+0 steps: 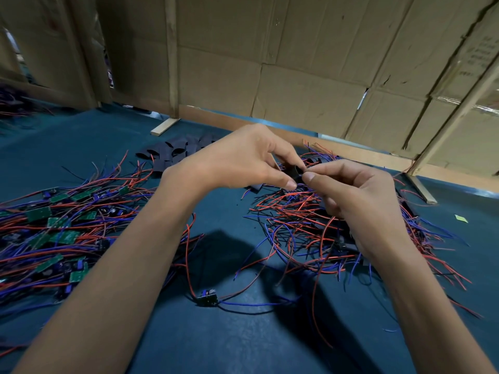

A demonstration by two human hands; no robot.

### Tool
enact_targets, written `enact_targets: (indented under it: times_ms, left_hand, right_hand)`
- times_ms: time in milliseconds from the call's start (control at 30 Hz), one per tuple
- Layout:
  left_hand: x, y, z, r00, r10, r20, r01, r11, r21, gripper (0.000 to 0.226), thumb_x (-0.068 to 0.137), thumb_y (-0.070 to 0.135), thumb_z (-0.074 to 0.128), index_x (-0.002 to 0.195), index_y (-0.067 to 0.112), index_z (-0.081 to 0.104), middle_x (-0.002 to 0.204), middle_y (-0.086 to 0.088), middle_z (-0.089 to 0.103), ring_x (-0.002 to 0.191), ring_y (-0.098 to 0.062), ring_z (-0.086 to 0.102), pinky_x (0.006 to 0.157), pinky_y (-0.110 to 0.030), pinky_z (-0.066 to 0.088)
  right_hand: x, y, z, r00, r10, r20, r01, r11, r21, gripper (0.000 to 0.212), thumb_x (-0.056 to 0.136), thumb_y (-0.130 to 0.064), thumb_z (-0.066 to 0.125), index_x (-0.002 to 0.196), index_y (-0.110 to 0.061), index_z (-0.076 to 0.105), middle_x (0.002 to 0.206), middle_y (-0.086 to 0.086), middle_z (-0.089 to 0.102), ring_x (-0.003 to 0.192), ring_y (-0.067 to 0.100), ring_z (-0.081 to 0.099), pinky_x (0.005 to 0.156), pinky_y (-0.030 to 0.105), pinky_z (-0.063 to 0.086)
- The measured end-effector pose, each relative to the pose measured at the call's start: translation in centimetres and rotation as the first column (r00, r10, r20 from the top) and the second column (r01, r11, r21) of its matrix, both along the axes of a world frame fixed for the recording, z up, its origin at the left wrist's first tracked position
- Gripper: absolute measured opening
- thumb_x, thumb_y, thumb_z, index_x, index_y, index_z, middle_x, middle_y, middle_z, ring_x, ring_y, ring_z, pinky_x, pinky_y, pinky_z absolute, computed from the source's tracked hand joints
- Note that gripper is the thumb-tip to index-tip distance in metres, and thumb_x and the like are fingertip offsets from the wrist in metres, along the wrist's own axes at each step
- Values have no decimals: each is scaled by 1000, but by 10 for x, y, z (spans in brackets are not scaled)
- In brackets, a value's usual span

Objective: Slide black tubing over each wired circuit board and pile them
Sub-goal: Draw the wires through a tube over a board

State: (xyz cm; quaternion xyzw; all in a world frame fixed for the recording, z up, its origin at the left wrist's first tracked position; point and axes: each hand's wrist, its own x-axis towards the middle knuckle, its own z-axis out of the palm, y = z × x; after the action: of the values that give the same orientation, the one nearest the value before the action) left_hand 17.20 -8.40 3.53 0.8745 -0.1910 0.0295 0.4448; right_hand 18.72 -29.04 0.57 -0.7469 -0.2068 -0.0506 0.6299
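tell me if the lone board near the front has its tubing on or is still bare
Bare: the board lies on the mat with its components exposed, no black tubing over it.

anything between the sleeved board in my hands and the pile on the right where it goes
Nothing visible. Both hands, left hand and right hand, hold the black tubing in the air directly above the sleeved pile of red and blue wires. Only open air lies between them, so it should drop straight down.

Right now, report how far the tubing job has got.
Done: a pile of wired boards with black tubing on lies under the right hand. In hand: both hands, left hand included, pinch one tubing piece. Left: bare green boards, a lone board, spare tubing.
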Motion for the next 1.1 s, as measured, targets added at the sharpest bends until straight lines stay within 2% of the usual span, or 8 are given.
enact_targets:
  times_ms: [200,333,567,633,800,867,967,1100]
  left_hand:
    - [4,2,-3,999,15,35,-17,999,49,20,83,24,82,103,24,78,83,-18,74,81,-44,67,81,-60,55]
    - [4,2,-1,992,46,114,-54,996,65,14,83,17,82,97,17,81,79,5,77,79,-11,73,80,-39,58]
    - [1,7,1,970,78,229,-106,988,114,9,79,19,85,88,21,82,64,22,68,56,6,59,56,-4,37]
    - [-1,10,4,959,90,268,-125,986,114,9,80,15,84,88,17,82,57,21,65,51,7,57,52,-5,38]
    - [-7,40,12,906,197,374,-248,964,93,14,78,15,85,92,13,82,81,1,77,80,-10,72,80,-33,55]
    - [-10,50,12,900,238,365,-275,960,53,16,77,17,86,93,14,82,81,1,77,79,-10,72,80,-34,57]
    - [-12,55,11,922,234,308,-259,965,41,17,77,18,86,94,18,82,84,3,77,81,-7,73,86,-33,58]
    - [-7,50,8,957,185,223,-208,975,80,24,78,20,85,101,24,80,90,7,77,88,-6,72,93,-35,57]
  right_hand:
    - [1,-1,1,1000,2,22,-1,999,-32,19,88,-9,69,86,-22,83,56,0,51,54,16,36,51,27,27]
    - [1,-1,1,999,45,21,-44,999,-30,22,86,-4,72,97,-20,82,61,-3,63,49,11,43,49,19,36]
    - [3,-2,3,990,94,-108,-80,989,121,22,84,3,75,104,-2,70,73,12,71,55,19,62,41,25,41]
    - [1,-4,5,970,152,-189,-149,988,32,15,89,-10,74,102,-4,71,74,14,72,58,22,65,44,28,49]
    - [1,-22,14,950,241,-197,-288,920,-265,33,79,-45,70,91,-15,78,68,11,70,72,30,66,77,44,52]
    - [0,-24,16,942,281,-185,-314,933,-178,27,80,-39,70,89,-15,79,66,11,65,67,30,65,71,35,54]
    - [0,-21,16,926,293,-239,-309,951,-30,23,81,-29,70,93,-10,78,62,7,51,47,23,50,41,28,43]
    - [0,-17,16,966,186,-182,-210,970,-121,12,90,-24,70,89,-17,80,60,3,49,38,13,31,40,14,20]
